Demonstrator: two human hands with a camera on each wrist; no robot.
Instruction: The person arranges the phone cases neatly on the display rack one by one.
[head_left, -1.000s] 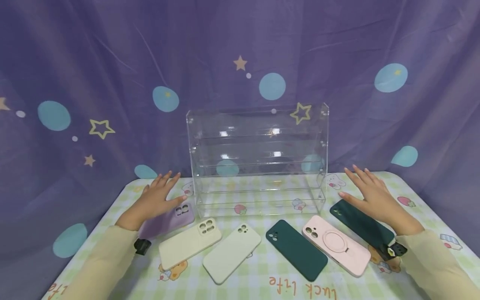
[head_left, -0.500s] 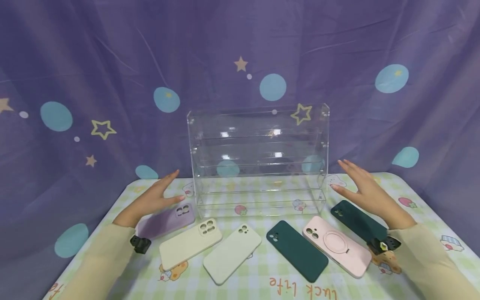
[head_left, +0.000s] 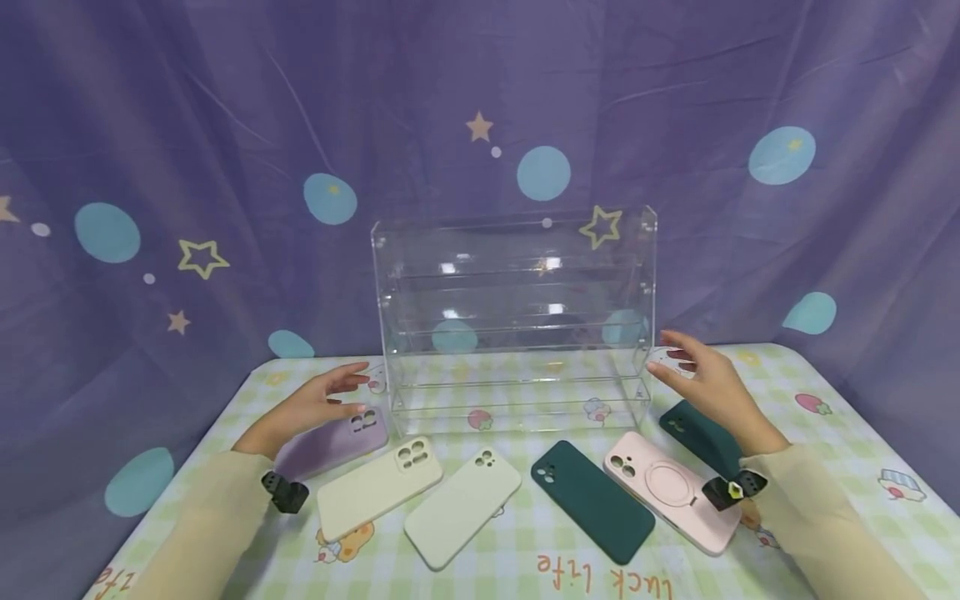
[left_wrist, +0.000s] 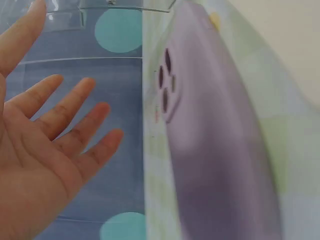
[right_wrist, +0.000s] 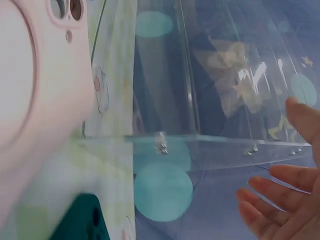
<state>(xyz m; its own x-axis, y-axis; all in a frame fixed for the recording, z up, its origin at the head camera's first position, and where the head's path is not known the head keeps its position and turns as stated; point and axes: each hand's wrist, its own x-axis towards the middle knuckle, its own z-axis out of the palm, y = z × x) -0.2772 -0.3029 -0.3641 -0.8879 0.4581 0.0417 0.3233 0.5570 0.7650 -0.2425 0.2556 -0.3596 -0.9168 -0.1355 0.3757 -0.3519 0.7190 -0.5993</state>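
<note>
A clear acrylic shelf rack (head_left: 514, 317) stands at the back middle of the table. My left hand (head_left: 318, 402) hovers open beside its left end, palm turned inward, above a lilac phone case (head_left: 335, 442). My right hand (head_left: 707, 381) hovers open by the rack's right end, over a dark green case (head_left: 701, 432). Neither hand holds anything. In the left wrist view the open left hand (left_wrist: 47, 135) faces the rack wall, with the lilac case (left_wrist: 210, 145) beside it. In the right wrist view the fingertips of the right hand (right_wrist: 285, 200) lie close to the rack (right_wrist: 200, 100).
In a row on the checked tablecloth (head_left: 825, 433) lie a cream case (head_left: 378, 487), a pale green case (head_left: 463, 507), a dark green case (head_left: 592, 500) and a pink ring case (head_left: 671, 489). A purple star-print curtain (head_left: 187, 125) hangs behind.
Both hands have lifted off the table and moved inward toward the two ends of the rack, turning their palms to face it.
</note>
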